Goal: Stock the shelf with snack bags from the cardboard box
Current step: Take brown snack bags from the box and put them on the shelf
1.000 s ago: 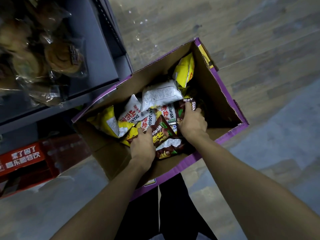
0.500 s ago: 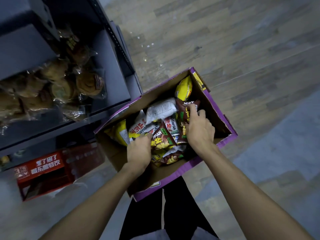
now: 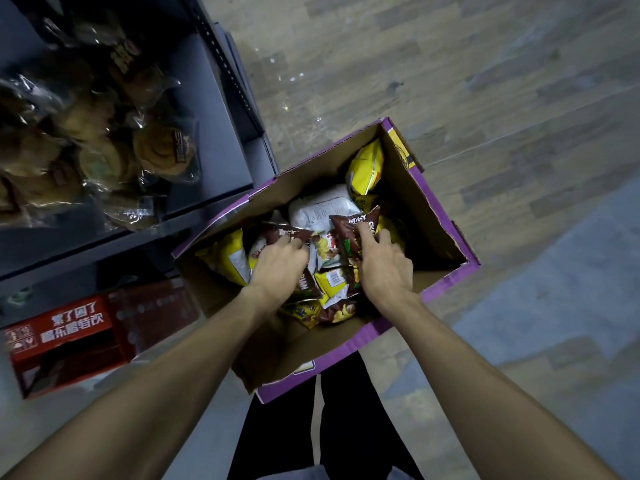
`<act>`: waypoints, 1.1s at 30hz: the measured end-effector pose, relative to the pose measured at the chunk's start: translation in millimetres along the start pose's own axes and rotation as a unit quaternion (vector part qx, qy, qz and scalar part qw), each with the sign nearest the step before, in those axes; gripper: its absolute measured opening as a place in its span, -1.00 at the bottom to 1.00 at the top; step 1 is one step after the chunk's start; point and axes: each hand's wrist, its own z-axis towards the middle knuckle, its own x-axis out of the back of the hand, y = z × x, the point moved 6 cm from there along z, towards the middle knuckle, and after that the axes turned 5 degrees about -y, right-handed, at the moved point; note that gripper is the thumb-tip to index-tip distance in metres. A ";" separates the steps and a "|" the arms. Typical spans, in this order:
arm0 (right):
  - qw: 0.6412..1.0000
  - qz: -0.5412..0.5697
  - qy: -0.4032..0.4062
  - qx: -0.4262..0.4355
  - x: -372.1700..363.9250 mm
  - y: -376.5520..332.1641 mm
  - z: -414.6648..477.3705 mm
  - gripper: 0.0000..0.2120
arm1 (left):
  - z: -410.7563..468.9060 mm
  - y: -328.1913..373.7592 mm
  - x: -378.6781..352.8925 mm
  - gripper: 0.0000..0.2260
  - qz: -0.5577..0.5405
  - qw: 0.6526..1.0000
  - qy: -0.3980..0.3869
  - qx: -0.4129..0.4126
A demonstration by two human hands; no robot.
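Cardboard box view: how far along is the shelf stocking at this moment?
Done: nothing visible; the shelf shows only wrapped pastries, no snack bags. In hand: both hands are inside the cardboard box; the right hand pinches a brown snack bag, the left hand curls over a second brown bag. Left: nearly everything; yellow bags, a white bag and others lie in the box.

Works bare-handed, with left hand [image 3: 280, 263] and right hand [image 3: 384, 275] uncovered and both forearms bare right down to the lower edge. Wears plain black long trousers [image 3: 356, 427] of smooth matte cloth. Shows a pale blue-grey cloth hem [image 3: 311, 475] at the very bottom; cannot tell which garment.
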 end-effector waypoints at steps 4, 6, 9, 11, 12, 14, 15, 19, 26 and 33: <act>1.000 -0.001 -0.015 -0.008 -14.1 8.6 5.0 -0.38 | 1.9 9.4 -15.1 -0.73 -0.019 0.999 -0.021 -0.022; 1.000 0.003 -0.018 -0.007 -17.6 8.5 10.2 -0.40 | -4.8 7.0 -17.3 -0.72 -0.070 0.998 0.002 -0.006; 0.999 0.025 -0.040 -0.013 -24.0 8.1 18.1 -0.45 | -20.6 2.1 -22.2 -0.61 -0.215 0.971 0.081 0.064; 0.997 0.046 -0.065 -0.023 -28.4 9.8 22.2 -0.43 | -27.9 1.7 -29.5 -0.43 -0.304 0.938 0.102 0.130; 0.995 0.055 -0.077 -0.028 -30.4 10.4 23.8 -0.41 | -28.1 2.7 -34.7 -0.36 -0.320 0.930 0.089 0.157; 0.993 0.072 -0.091 -0.030 -33.9 10.8 26.2 -0.34 | -21.9 6.6 -45.7 -0.25 -0.299 0.935 0.048 0.182; 0.992 0.075 -0.094 -0.031 -35.4 10.3 27.4 -0.28 | -17.0 7.2 -51.3 -0.23 -0.290 0.937 0.036 0.190; 0.989 0.068 -0.126 -0.038 -43.2 10.1 29.5 -0.07 | -3.2 -0.1 -71.2 -0.22 -0.312 0.920 0.013 0.237; 0.986 0.081 -0.133 -0.058 -36.7 10.9 32.1 -0.04 | -2.1 -13.6 -73.4 -0.20 -0.256 0.933 -0.022 0.252; 0.990 0.082 -0.098 -0.052 -33.3 6.2 19.8 -0.04 | 5.8 0.0 -72.7 -0.15 -0.269 0.926 -0.029 0.264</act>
